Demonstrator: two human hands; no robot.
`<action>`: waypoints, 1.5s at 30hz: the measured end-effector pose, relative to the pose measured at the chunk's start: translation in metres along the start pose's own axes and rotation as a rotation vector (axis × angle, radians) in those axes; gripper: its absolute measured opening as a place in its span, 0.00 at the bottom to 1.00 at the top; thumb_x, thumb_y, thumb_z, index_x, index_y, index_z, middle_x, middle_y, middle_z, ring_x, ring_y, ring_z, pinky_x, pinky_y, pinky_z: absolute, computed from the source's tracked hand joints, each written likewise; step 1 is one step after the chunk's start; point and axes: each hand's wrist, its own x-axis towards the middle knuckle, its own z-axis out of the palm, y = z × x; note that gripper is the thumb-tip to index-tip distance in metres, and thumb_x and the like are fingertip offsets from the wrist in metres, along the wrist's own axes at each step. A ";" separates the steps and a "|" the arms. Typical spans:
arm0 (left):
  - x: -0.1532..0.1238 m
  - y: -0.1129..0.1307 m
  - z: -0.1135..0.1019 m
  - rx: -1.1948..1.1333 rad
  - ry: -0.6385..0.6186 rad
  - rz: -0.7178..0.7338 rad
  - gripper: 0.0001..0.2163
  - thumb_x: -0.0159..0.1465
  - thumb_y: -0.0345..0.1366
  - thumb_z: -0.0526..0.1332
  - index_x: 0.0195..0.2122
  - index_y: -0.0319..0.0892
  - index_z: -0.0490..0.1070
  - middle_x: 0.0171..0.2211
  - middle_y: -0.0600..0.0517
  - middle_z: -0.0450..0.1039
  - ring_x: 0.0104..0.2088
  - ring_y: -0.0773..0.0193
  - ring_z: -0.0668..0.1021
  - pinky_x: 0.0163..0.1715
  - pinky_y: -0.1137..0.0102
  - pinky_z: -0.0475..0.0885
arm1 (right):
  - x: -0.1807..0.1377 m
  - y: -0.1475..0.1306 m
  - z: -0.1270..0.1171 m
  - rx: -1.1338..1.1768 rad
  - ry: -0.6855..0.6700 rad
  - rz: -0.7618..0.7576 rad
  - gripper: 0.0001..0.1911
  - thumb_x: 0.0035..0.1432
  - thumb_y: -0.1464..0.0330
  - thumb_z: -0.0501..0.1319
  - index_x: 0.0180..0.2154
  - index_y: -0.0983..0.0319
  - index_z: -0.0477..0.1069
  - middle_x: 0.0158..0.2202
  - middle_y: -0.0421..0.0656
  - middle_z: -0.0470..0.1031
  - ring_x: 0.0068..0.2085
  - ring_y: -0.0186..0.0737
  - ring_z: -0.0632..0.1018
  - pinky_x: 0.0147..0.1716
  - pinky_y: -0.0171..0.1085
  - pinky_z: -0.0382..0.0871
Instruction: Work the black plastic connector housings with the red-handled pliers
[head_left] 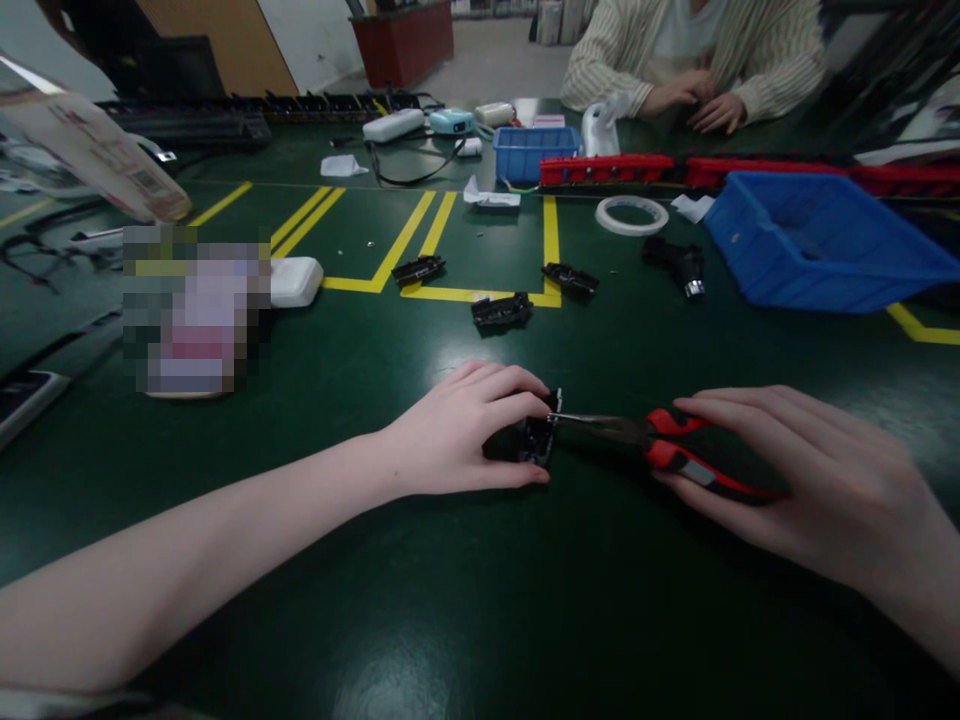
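My left hand (469,430) is closed over a small black plastic part (529,440) and presses it onto the dark green table (480,600). My right hand (795,470) grips the red and black handles of needle-nose pliers (660,445). The pliers' metal tip points left and touches the right side of the black part. Both forearms reach in from the bottom of the view.
Three more black parts (501,312) lie near the yellow floor-tape lines. A black cylinder piece (679,265), a tape roll (631,214), a big blue bin (817,245) and a small blue bin (534,150) stand beyond. Another person in a striped shirt (694,50) sits across.
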 end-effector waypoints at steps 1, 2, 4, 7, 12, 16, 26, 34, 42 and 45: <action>0.000 0.000 0.000 -0.002 -0.002 -0.002 0.19 0.61 0.48 0.62 0.48 0.43 0.69 0.52 0.48 0.69 0.51 0.55 0.71 0.51 0.61 0.64 | 0.000 0.000 0.000 0.004 -0.004 0.001 0.19 0.55 0.62 0.60 0.49 0.59 0.65 0.40 0.49 0.76 0.38 0.47 0.79 0.33 0.44 0.75; 0.000 0.000 0.000 -0.003 -0.004 -0.003 0.19 0.61 0.48 0.63 0.48 0.43 0.69 0.52 0.48 0.69 0.51 0.55 0.71 0.51 0.61 0.65 | 0.001 0.000 0.000 0.008 -0.011 0.005 0.19 0.56 0.62 0.60 0.49 0.59 0.65 0.41 0.49 0.76 0.38 0.47 0.79 0.33 0.44 0.75; 0.000 0.000 0.000 -0.002 -0.008 -0.005 0.19 0.61 0.48 0.63 0.48 0.43 0.69 0.52 0.47 0.68 0.51 0.55 0.71 0.50 0.61 0.65 | 0.001 -0.001 0.001 0.015 -0.017 0.005 0.19 0.56 0.62 0.60 0.49 0.59 0.65 0.41 0.49 0.76 0.38 0.47 0.78 0.33 0.45 0.75; 0.000 0.001 -0.001 -0.004 -0.008 -0.011 0.18 0.61 0.47 0.63 0.48 0.42 0.69 0.52 0.47 0.68 0.51 0.55 0.71 0.51 0.61 0.65 | 0.002 -0.003 0.001 0.007 -0.015 -0.006 0.18 0.56 0.63 0.60 0.48 0.60 0.65 0.40 0.49 0.76 0.38 0.46 0.78 0.33 0.44 0.75; 0.000 0.001 -0.001 -0.024 0.003 -0.011 0.18 0.61 0.46 0.63 0.48 0.41 0.69 0.52 0.47 0.68 0.51 0.55 0.71 0.52 0.60 0.65 | 0.003 -0.004 -0.002 0.001 -0.011 -0.025 0.18 0.56 0.63 0.61 0.47 0.63 0.66 0.39 0.51 0.76 0.37 0.45 0.78 0.31 0.42 0.75; 0.000 0.001 -0.001 -0.038 -0.006 -0.014 0.19 0.61 0.46 0.63 0.48 0.41 0.68 0.52 0.46 0.68 0.51 0.55 0.71 0.52 0.60 0.65 | 0.003 -0.003 -0.001 0.035 -0.028 -0.016 0.17 0.57 0.65 0.60 0.47 0.63 0.65 0.39 0.51 0.76 0.36 0.46 0.78 0.30 0.42 0.74; 0.000 0.000 -0.001 -0.049 -0.007 -0.025 0.19 0.61 0.46 0.64 0.49 0.41 0.68 0.52 0.46 0.68 0.52 0.55 0.71 0.52 0.59 0.65 | 0.001 -0.007 0.005 0.059 -0.066 0.018 0.17 0.57 0.64 0.60 0.47 0.64 0.63 0.38 0.52 0.74 0.36 0.45 0.77 0.29 0.42 0.75; -0.002 0.004 -0.003 0.002 0.041 0.014 0.26 0.61 0.51 0.62 0.54 0.41 0.63 0.55 0.44 0.67 0.55 0.52 0.70 0.54 0.59 0.63 | 0.004 -0.004 0.003 0.048 -0.059 0.004 0.16 0.57 0.64 0.59 0.46 0.63 0.64 0.38 0.51 0.74 0.36 0.46 0.77 0.30 0.43 0.75; 0.006 -0.030 -0.018 -0.072 0.159 -0.191 0.15 0.69 0.42 0.52 0.49 0.39 0.68 0.48 0.47 0.71 0.50 0.57 0.72 0.49 0.61 0.69 | 0.004 -0.003 0.003 0.033 -0.029 0.010 0.16 0.57 0.63 0.59 0.45 0.64 0.66 0.38 0.51 0.75 0.36 0.45 0.77 0.31 0.41 0.74; 0.014 -0.043 -0.019 -0.068 0.164 -0.212 0.14 0.69 0.41 0.52 0.47 0.39 0.70 0.46 0.47 0.71 0.49 0.58 0.73 0.50 0.60 0.69 | 0.004 -0.002 0.004 0.043 -0.023 0.009 0.16 0.57 0.62 0.60 0.44 0.65 0.66 0.38 0.50 0.75 0.36 0.44 0.77 0.32 0.40 0.74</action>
